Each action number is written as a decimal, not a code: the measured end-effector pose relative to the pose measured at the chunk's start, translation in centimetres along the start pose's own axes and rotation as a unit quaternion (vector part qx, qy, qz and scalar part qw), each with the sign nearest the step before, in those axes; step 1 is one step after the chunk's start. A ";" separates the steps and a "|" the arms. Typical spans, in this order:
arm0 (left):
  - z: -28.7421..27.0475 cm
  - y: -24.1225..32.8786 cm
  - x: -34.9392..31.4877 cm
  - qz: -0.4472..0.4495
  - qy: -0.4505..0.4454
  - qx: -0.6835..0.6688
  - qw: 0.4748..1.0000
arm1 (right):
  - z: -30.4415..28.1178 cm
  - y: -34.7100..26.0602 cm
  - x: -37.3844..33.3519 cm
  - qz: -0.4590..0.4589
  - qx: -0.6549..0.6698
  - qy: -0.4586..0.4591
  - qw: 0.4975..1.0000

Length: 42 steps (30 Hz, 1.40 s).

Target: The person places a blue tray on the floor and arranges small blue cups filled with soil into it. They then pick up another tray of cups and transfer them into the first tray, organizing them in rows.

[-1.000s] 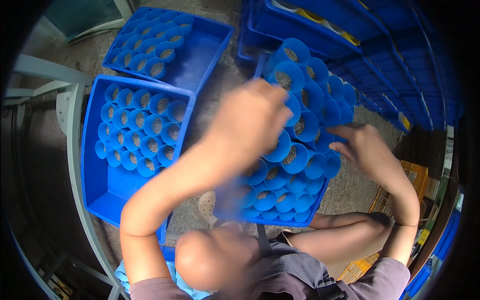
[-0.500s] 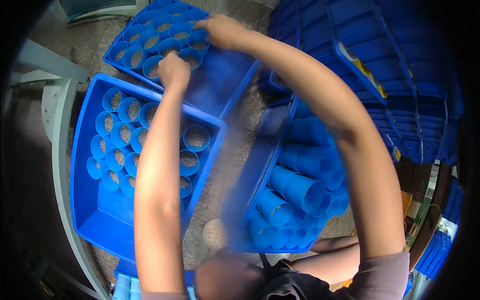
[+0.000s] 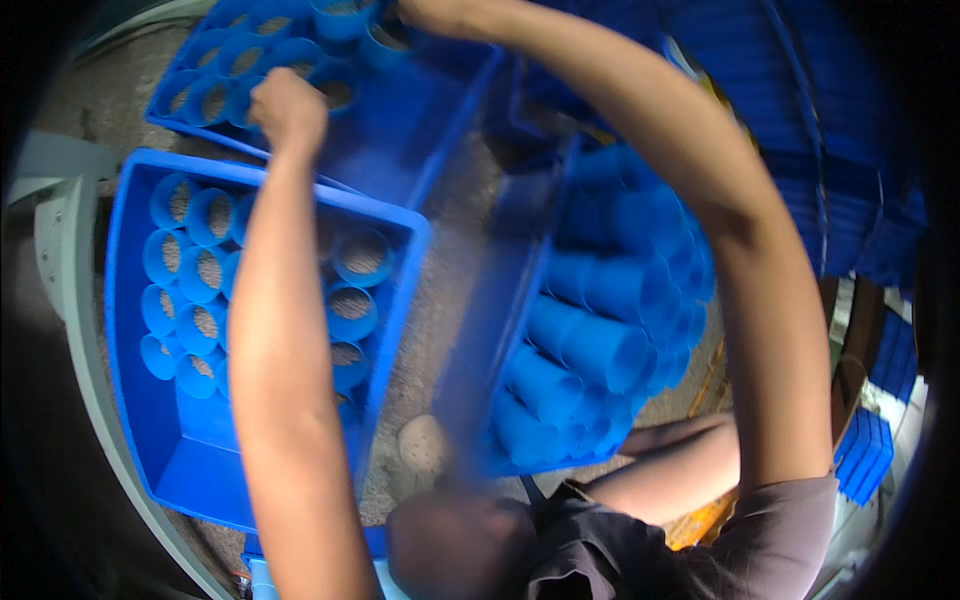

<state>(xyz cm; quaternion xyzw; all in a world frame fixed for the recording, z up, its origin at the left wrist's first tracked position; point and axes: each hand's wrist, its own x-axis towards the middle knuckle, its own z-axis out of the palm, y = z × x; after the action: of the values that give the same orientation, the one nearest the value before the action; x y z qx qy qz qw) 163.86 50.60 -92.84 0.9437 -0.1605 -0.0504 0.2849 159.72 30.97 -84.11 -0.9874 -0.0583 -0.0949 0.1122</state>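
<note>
My left hand [image 3: 288, 108] is closed, its fingers curled at the rim of a blue cup in the far blue crate [image 3: 425, 130]. Small pale grey pellets fill the cups there, such as one beside the hand [image 3: 213, 100]. My right hand [image 3: 435, 14] is partly cut off by the top edge, its fingers closed at a blue cup [image 3: 383, 48] in the same crate. Under my left forearm stands a nearer blue crate [image 3: 210, 430], holding rows of similar pellet-filled cups [image 3: 205, 270]. My forearm hides its middle rows.
At right, a third blue container [image 3: 515, 300] is heaped with stacked blue cups [image 3: 600, 350] lying on their sides. Stacks of blue crates [image 3: 850, 130] rise at the far right. A pale metal frame [image 3: 90, 330] runs along the left. A beige perforated shoe [image 3: 422, 445] is on the floor between the crates.
The view has shifted, so the crates sit further left and higher. My right hand has slipped partly out at the top. My left hand remains at the far crate's cups.
</note>
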 end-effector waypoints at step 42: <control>-16.1 11.9 -36.7 0.414 -0.417 -0.004 0.809 | -17.4 -29.6 -51.0 0.475 0.154 -0.025 0.866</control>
<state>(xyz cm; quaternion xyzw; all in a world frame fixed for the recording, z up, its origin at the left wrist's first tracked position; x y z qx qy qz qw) 128.96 61.83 -72.66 0.6749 -0.6391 -0.3174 0.1879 102.97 50.75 -71.48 -0.8680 0.4007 0.0050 0.2931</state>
